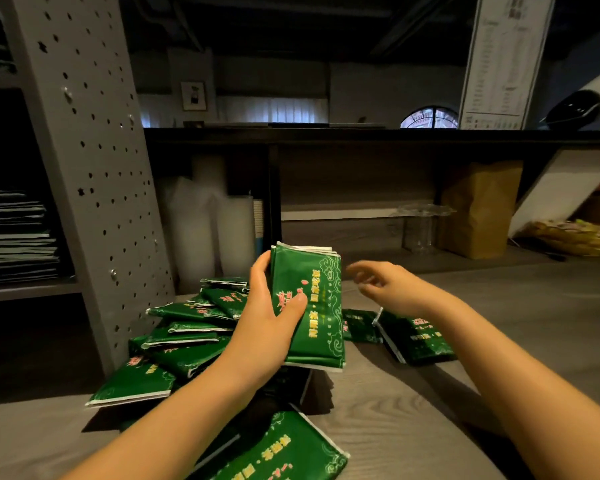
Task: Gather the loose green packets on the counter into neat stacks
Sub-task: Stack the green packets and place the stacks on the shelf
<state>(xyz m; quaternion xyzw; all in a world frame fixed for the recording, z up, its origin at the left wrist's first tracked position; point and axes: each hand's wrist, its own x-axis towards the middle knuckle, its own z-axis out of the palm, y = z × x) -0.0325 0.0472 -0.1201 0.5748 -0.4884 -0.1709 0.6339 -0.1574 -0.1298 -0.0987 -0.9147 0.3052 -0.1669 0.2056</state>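
Gripping an upright packet stack (314, 277), the left hand (267, 317) thumbs its face; the right hand (388, 285), blurred, hangs loosely spread; the nearest packet (281, 448) is cut off below.

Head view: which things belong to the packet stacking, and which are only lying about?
Job: left hand, held stack, right hand, pile, right packets, near packet.
Lying about: paper bag, clear cup, pegboard, basket.
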